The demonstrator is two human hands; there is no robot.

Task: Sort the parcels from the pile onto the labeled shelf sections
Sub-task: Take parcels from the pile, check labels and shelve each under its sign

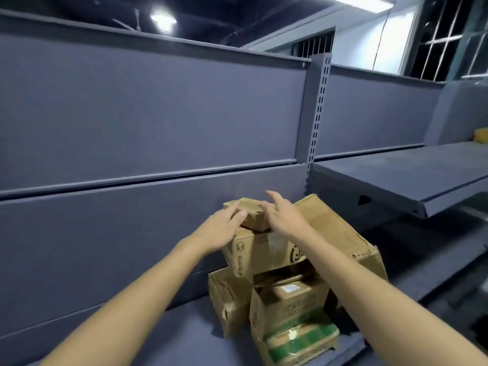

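A pile of brown cardboard parcels stands on a low grey shelf. On top lies a small flat cardboard parcel [253, 213]. My left hand [220, 228] rests against its left side, thumb on the front edge. My right hand [284, 215] lies over its right end with fingers spread. Under it sits a taped box printed "SF EXPRESS" [260, 253]. A large flattened carton [340, 231] leans behind on the right. Lower down are an open carton with green print [293, 328] and a worn box [227, 299] at the left.
A bare grey metal shelf [412, 178] juts out at the right, at about hand height. Grey back panels [148, 109] fill the left and a slotted upright [318, 114] divides the bays. Something yellow [481, 134] shows at the far right edge.
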